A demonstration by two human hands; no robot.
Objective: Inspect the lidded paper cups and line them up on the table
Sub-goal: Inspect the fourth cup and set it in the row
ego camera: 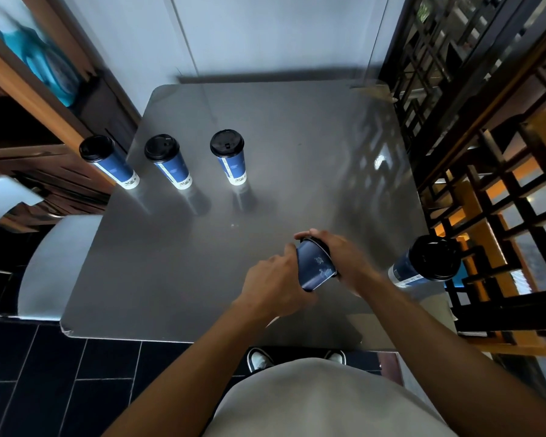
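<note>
Steel worktop [297, 146]: three lidded cups [227, 157] lined up; both hands [275, 285] gripping a fourth cup [316, 266], a fifth cup [423, 263] waiting

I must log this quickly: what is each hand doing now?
Left hand: grips the blue cup at its base end.
Right hand: grips the same cup at its lid end.
</note>
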